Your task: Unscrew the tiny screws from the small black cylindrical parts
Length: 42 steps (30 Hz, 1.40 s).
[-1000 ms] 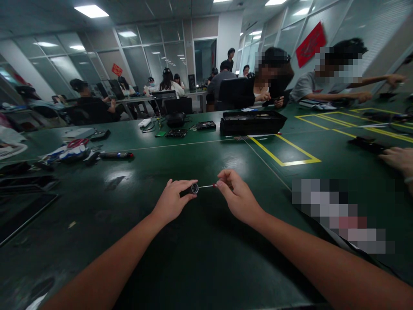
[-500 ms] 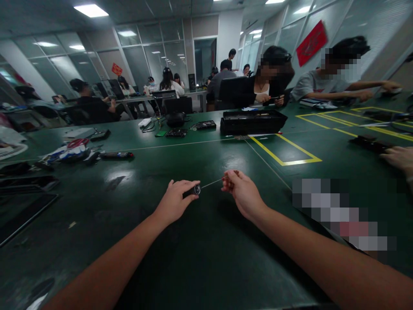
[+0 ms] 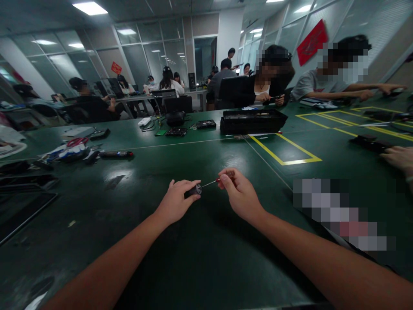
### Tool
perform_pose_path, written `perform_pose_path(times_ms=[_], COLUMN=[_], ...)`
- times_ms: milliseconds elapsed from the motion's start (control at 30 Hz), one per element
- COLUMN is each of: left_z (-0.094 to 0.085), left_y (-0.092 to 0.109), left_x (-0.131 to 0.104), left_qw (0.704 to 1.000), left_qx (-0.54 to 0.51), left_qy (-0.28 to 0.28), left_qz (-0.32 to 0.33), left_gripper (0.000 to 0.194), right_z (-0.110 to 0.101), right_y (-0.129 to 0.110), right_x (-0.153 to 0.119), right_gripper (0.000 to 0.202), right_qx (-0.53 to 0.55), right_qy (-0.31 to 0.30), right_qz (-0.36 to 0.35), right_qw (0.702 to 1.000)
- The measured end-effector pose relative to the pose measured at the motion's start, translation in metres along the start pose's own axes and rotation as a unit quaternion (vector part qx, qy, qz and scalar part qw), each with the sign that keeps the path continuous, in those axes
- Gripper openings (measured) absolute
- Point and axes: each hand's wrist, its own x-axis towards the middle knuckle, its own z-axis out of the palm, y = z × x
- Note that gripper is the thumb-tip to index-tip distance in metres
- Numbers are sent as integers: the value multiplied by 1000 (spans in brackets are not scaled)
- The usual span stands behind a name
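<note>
Between thumb and fingers, my left hand [image 3: 176,198] grips a small dark cylindrical part [image 3: 195,190], its round end facing right. My right hand [image 3: 240,189] is closed on the red handle of a screwdriver [image 3: 209,184]. The thin metal shaft points left, and its tip meets or nearly meets the round end of the part; exact contact is too small to tell. Both hands are raised over the green tabletop [image 3: 180,258]. Most of the handle is hidden by my fingers.
A long black open case [image 3: 253,122] stands at the back, near circuit boards [image 3: 176,132]. Cables and tools [image 3: 75,148] are heaped at left, beside a black pen-like tool [image 3: 116,154]. Yellow tape [image 3: 300,162] marks the table. A co-worker's hand [image 3: 400,157] is at far right.
My right hand has shifted slightly left and up, bringing the screwdriver's handle closer to the part. The thumb has rolled on the handle. My left hand stays almost still.
</note>
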Motion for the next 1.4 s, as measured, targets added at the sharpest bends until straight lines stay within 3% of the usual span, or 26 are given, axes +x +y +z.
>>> perform_pose_path(times_ms=[200, 367, 500, 633, 733, 833, 1000, 1167, 1300, 1400], left_z=[2, 3, 1, 1, -1, -6, -12, -1, 11, 14], left_y=[2, 3, 4, 2, 3, 9, 28, 41, 43, 43], left_x=[1, 2, 2, 3, 3, 1, 1, 14, 24, 28], left_qw=[1000, 1000, 999, 990, 980, 982, 994, 993, 987, 985], left_qx=[1, -9, -43, -109, -173, -175, -86, 35, 99, 113], left_qy=[-7, 0, 30, 87, 97, 67, -19, -109, -128, -128], left_qz=[0, 0, -4, -22, -35, -30, -57, -17, -8, 2], left_gripper=[45, 45, 41, 37, 36, 38, 47, 33, 40, 32], right_z=[-1, -3, -5, -5, -6, -6, -7, -7, -7, -7], right_y=[-5, -12, -13, -12, -13, -14, -14, -13, -12, -13], right_x=[-1, -1, -1, -2, -2, -1, -1, 0, 1, 0], right_gripper=[16, 14, 14, 15, 16, 16, 16, 15, 15, 15], right_qx=[-75, -148, -151, -143, -132, -120, -109, -97, -92, -96], right_qy=[-12, 34, 64, 61, 60, 67, 70, 68, 66, 61], right_qz=[-36, -50, -58, -57, -50, -51, -46, -38, -38, -37], right_qw=[996, 987, 985, 986, 988, 989, 991, 992, 993, 993])
